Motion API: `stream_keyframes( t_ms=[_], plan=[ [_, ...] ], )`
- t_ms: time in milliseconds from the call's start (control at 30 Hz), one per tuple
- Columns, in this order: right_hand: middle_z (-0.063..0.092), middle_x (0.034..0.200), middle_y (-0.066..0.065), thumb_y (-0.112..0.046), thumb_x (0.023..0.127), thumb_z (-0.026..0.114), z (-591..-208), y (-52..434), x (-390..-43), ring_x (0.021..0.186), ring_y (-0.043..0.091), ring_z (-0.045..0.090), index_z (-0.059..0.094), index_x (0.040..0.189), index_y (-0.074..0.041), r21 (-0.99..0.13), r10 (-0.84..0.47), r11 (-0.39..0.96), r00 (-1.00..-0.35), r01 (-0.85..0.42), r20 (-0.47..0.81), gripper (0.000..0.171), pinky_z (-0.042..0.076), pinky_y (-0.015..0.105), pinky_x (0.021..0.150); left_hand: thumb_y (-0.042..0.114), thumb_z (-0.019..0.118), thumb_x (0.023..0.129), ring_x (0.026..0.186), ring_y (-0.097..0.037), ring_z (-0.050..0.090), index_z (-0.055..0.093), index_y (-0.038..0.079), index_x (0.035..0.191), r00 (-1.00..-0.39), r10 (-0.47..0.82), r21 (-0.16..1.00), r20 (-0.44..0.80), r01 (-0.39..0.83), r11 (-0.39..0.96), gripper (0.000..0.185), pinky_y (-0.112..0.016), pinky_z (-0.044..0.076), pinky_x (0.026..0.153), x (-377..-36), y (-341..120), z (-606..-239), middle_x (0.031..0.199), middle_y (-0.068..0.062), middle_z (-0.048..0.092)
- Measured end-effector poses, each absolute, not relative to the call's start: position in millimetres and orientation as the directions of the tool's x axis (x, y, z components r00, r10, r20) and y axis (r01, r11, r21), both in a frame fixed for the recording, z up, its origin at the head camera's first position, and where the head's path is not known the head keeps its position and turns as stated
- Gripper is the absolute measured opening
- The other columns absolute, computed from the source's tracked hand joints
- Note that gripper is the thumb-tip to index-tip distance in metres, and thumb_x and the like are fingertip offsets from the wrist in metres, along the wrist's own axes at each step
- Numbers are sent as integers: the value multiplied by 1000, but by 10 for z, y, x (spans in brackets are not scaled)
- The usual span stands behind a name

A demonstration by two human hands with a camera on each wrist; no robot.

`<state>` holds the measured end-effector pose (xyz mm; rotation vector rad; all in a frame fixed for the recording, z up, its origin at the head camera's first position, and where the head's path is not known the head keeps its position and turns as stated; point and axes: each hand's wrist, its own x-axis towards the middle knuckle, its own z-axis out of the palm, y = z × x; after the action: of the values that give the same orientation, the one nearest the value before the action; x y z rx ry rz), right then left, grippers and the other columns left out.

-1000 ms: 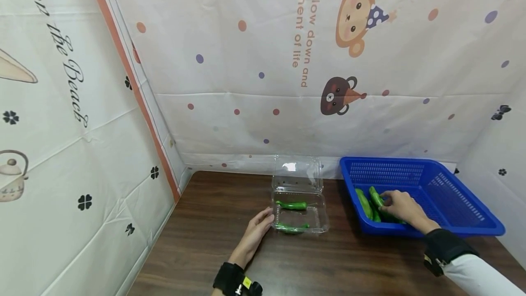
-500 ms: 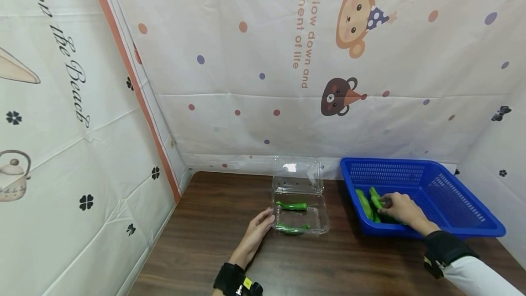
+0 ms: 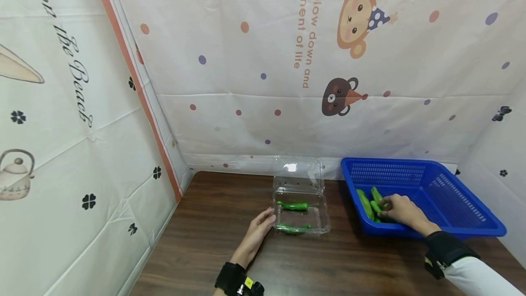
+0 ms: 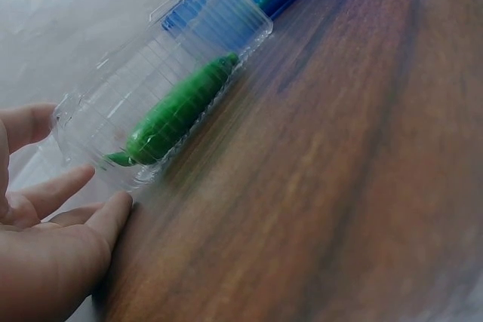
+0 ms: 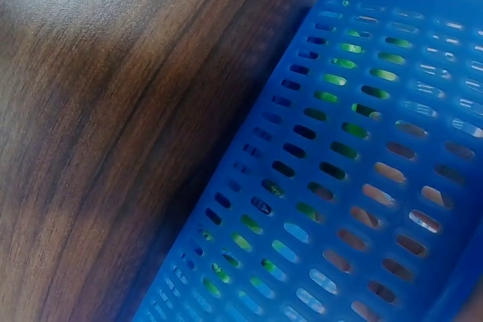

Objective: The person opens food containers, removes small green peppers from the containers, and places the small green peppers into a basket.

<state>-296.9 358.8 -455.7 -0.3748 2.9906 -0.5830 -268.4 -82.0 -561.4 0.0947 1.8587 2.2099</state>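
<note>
A clear plastic clamshell box (image 3: 326,214) stands with its lid raised on the brown table, holding one green chili pepper (image 3: 293,206) towards its back and another green chili (image 3: 292,229) along its front wall. My left hand (image 3: 254,234) rests its extended fingers against the box's left side; in the left wrist view the fingertips (image 4: 113,213) are at its end wall. Inside the blue basket (image 3: 460,195), my right hand (image 3: 404,211) pinches a green chili pepper between thumb and fingers, among several others (image 3: 364,203). The basket's wall mostly hides this hand in the right wrist view.
The perforated basket wall (image 5: 324,156) stands close to the right wrist camera. Printed white cloth (image 3: 230,76) forms the back and both sides around the wooden table (image 3: 197,241). The box's raised lid (image 3: 297,172) leans near the back cloth.
The right hand's fingers have shifted slightly among the peppers in the basket, and the peppers beside them have moved a little. The left hand stays against the box.
</note>
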Motion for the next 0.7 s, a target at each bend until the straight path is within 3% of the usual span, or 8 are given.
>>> stream_keyframes(
  t_ms=[467, 700],
  plan=[
    [75, 92, 25, -10, 94, 69, -4433, 3719, -2886, 73, 28, 72, 69, 115, 13, -375, -167, 910, -984, -180, 67, 31, 59, 40, 57, 30, 57, 106, 155, -39, 25, 40, -2, 154, -965, 243, 976, -99, -141, -166, 60, -52, 29, 128, -2670, -793, -5615, 169, -22, 21],
    [73, 94, 28, -13, 96, 69, -4238, 3672, -2851, 60, 18, 64, 67, 119, 11, -349, -121, 915, -962, -203, 243, 33, 49, 30, 45, 31, 57, 106, 155, -40, 26, 40, -3, 154, -966, 243, 977, -91, -133, -164, 61, -53, 30, 128, -2661, -810, -5613, 169, -23, 20]
  ],
)
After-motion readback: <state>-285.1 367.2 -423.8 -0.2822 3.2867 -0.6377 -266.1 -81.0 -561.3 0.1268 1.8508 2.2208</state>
